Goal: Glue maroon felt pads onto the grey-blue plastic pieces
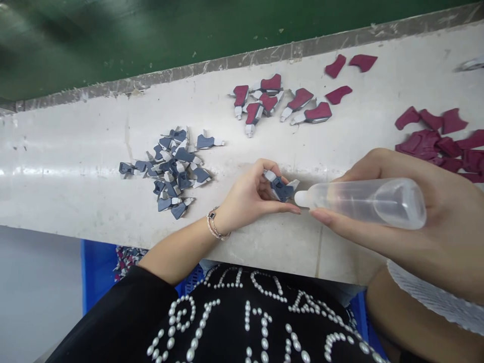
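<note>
Between the thumb and fingers of my left hand (251, 194) is a small blue-grey and white plastic part (282, 188). My right hand (434, 242) grips a translucent squeeze bottle (363, 199), which lies nearly level. The bottle's white tip (301, 198) points left and sits right beside the part; I cannot tell whether they touch. Left of my hands lies a pile of similar blue-grey and white parts (176, 166). Beyond my hands is a group of parts with dark red pieces on them (269, 102).
Loose dark red pieces (423, 143) are heaped at the right, with a few more (338, 95) farther back. A green surface (189, 35) runs behind the white worktop (75, 151). Below its front edge, a blue crate (94, 272) holds many small parts.
</note>
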A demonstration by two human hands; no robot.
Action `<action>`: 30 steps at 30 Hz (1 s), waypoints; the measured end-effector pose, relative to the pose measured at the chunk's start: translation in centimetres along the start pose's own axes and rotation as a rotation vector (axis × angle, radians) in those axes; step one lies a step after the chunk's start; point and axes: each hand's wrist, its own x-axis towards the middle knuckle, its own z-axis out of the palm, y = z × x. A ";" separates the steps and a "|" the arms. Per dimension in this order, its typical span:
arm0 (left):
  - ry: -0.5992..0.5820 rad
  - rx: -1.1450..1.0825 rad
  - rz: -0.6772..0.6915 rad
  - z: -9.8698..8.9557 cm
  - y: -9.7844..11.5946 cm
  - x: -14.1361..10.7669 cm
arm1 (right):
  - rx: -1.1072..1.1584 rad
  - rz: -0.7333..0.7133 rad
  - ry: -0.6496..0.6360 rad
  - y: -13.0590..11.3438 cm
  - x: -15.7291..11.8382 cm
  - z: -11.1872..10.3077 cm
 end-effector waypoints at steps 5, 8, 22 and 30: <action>0.004 -0.018 0.002 -0.1 -0.2 0.1 | 0.010 -0.030 -0.014 0.2 0.0 -0.2; 0.001 -0.018 0.009 -0.2 -0.3 0.1 | -0.022 -0.039 0.005 0.4 0.0 -0.3; -0.045 0.099 0.022 -0.2 0.2 0.0 | -0.154 -0.003 0.110 0.8 -0.1 -0.4; -0.095 0.135 0.055 -0.3 0.3 0.1 | -0.135 -0.022 0.106 0.7 -0.3 -0.1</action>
